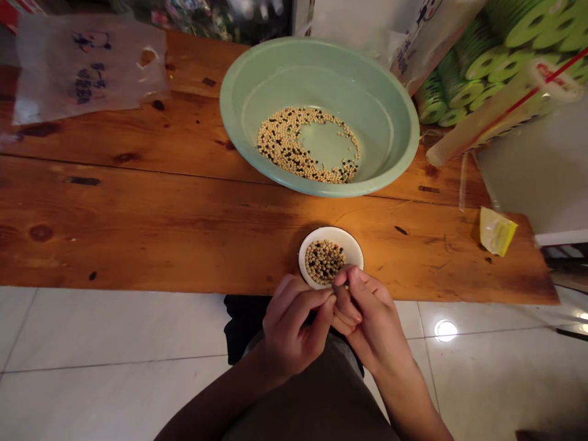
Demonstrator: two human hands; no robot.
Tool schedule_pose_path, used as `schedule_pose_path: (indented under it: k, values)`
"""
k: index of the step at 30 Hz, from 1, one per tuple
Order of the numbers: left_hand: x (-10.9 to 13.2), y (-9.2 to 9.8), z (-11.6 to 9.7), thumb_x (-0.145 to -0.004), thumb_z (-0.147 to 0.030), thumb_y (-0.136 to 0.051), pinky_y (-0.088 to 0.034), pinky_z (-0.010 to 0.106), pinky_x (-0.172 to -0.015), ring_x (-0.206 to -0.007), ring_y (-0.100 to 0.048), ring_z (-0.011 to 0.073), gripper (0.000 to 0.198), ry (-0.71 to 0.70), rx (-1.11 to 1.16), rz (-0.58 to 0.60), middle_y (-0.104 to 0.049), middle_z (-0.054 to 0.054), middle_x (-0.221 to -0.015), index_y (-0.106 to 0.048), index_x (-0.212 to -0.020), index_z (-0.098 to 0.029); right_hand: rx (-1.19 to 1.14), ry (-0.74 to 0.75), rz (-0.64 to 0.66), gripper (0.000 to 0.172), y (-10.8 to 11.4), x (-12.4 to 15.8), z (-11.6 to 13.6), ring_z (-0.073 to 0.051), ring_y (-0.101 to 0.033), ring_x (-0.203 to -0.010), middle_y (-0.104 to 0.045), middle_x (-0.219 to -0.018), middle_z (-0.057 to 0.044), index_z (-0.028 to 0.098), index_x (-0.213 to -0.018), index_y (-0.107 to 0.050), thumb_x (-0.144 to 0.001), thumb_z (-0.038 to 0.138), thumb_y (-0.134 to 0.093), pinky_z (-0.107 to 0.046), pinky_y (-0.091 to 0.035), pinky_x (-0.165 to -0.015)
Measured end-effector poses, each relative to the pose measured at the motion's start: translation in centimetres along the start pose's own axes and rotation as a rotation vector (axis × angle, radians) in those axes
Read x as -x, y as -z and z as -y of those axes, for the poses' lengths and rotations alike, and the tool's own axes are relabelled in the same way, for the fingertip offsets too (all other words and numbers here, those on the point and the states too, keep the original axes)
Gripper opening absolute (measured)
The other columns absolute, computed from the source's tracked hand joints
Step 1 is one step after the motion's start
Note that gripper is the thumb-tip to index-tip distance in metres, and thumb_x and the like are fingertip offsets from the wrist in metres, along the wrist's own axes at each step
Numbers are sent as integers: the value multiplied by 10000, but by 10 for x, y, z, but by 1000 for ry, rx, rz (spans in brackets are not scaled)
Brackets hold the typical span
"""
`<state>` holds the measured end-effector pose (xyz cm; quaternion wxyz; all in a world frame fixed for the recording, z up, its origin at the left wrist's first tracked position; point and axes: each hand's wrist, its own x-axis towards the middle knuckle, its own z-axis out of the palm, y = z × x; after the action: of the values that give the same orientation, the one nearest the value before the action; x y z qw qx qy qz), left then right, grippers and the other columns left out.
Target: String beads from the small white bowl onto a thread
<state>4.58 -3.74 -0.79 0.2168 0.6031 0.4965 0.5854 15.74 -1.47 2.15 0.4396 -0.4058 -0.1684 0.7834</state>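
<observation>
Just in front of a small white bowl, my two hands meet close together. The bowl holds round beads, mostly cream with some dark and a few reddish ones. My left hand is closed in a pinch of thumb and forefinger; what it grips is too small to make out. My right hand pinches too, its fingertips over the bowl's near right rim, with the held thing hidden. A thin thread trails across the wooden table behind the bowl.
A large green basin with many cream and dark beads stands behind the bowl. A plastic bag lies at the left. Green rolls, a clear cylinder and a yellow packet are at the right.
</observation>
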Motion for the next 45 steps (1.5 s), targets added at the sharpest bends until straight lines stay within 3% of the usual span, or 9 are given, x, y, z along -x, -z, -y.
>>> schedule_pose_path:
  k: [5,8,11,16,21,25,30,39,45]
  values:
    - [6,-3,0,-845,-106,-599,-463,253,-634,-679,-547,121,92,294,199,25,-593,5,-725,-625,-795,-178,176,172,-21,298,2,0,-7,-54,-214,-435,-307,-470,81,163,-819,-677,-947,380,-520,-198,-191,-429]
    - [6,-6,-2,-878,-234,-595,-457,254,-624,-657,-540,125,198,524,351,26,-569,1,-677,-595,-689,-177,339,242,-64,310,5,2,-9,-73,-287,-451,-338,-479,70,167,-855,-684,-952,401,-504,-230,-255,-467]
    - [4,-7,-4,-874,-274,-607,-452,255,-637,-657,-532,127,248,585,417,5,-565,0,-657,-582,-647,-177,494,324,-103,298,8,3,-8,-92,-338,-467,-361,-487,62,191,-888,-693,-960,392,-484,-251,-299,-494]
    - [2,-5,-3,-870,-262,-612,-441,254,-627,-671,-529,129,204,550,361,15,-581,8,-693,-605,-685,-176,846,524,-218,207,12,10,-3,-123,-442,-511,-479,-568,35,268,-1027,-700,-939,266,-512,-263,-358,-508]
    - [1,-8,3,-869,-201,-608,-465,258,-638,-684,-564,132,127,398,241,67,-610,4,-714,-624,-745,-183,1019,609,-238,158,15,12,0,-145,-533,-565,-576,-663,18,271,-960,-670,-875,172,-582,-268,-435,-554]
    - [-2,-10,10,-856,-145,-614,-486,322,-792,-828,-575,169,54,195,-36,137,-649,24,-814,-644,-860,-190,1246,734,-296,125,27,7,1,-154,-589,-592,-654,-744,-8,247,-975,-616,-906,175,-540,-275,-458,-589]
    - [-2,-8,20,-880,-108,-553,-439,412,-971,-1082,-526,217,252,88,-256,160,-652,69,-1060,-600,-1111,-197,1482,841,-378,84,45,-2,3,-180,-635,-628,-703,-823,-60,220,-970,-586,-926,207,-516,-287,-450,-583]
    - [2,-16,14,-883,-151,-577,-414,425,-984,-1093,-533,225,125,63,-246,206,-685,35,-955,-608,-986,-215,886,550,-308,134,28,0,-3,-126,-483,-562,-525,-633,31,224,-860,-612,-935,282,-517,-254,-390,-550]
    - [1,-12,13,-897,-141,-529,-406,374,-928,-990,-573,200,107,60,-170,183,-677,10,-837,-611,-871,-205,727,433,-197,191,21,0,-6,-100,-387,-507,-434,-568,56,208,-792,-583,-942,305,-513,-233,-317,-492]
